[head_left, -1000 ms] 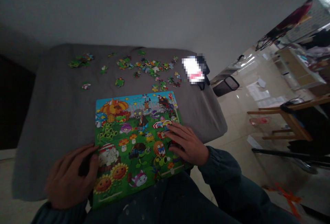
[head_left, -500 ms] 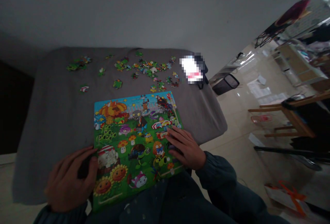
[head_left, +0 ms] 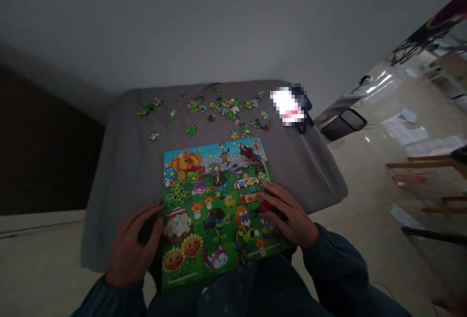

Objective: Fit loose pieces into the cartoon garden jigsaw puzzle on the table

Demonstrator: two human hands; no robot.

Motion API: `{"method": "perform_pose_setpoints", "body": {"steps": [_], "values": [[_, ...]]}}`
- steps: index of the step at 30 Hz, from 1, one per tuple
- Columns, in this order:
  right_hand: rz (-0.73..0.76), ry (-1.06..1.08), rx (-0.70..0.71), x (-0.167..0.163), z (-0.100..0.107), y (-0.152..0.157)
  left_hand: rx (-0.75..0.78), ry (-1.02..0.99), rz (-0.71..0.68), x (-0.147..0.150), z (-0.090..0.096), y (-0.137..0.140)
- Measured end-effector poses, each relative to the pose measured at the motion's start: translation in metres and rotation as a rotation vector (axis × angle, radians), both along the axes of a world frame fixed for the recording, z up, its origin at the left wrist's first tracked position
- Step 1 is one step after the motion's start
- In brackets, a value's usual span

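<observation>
Grey-covered bench (head_left: 120, 161) against a pale wall, filling the middle of the view. On its near edge, partly over the lap, a bright cartoon puzzle board (head_left: 215, 210) (pumpkin, sunflowers, a zombie). Left hand (head_left: 133, 246) curled around the board's left edge, fingers bent, gripping it. Right hand (head_left: 288, 212) spread flat on the board's right side, fingers loosely apart, pinching nothing visible. Scattered along the far edge, well apart from both hands, loose puzzle pieces (head_left: 226, 108). Beside them, at the far right corner, a blurred bright object (head_left: 288, 105).
</observation>
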State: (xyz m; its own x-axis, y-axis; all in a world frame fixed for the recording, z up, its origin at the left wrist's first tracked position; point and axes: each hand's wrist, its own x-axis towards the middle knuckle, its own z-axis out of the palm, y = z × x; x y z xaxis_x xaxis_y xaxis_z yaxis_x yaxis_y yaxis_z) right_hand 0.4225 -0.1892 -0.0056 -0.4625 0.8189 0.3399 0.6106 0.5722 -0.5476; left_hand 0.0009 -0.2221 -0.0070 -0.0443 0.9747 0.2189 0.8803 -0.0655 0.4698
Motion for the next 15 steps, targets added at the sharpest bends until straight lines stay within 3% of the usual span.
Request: {"method": "perform_pose_setpoints", "body": {"steps": [3, 7, 11, 15], "values": [[-0.144, 0.096, 0.01, 0.006, -0.004, 0.007, -0.084, 0.018, 0.026, -0.015, 0.028, 0.031], [-0.301, 0.199, -0.021, 0.006, -0.007, 0.014, -0.194, 0.122, 0.042, -0.034, 0.055, 0.109], [-0.365, 0.254, -0.031, 0.001, -0.009, 0.015, -0.252, 0.189, 0.039, -0.048, 0.046, 0.19], [-0.38, 0.278, -0.034, -0.001, -0.01, 0.014, -0.25, 0.249, -0.007, -0.054, 0.029, 0.231]]}}
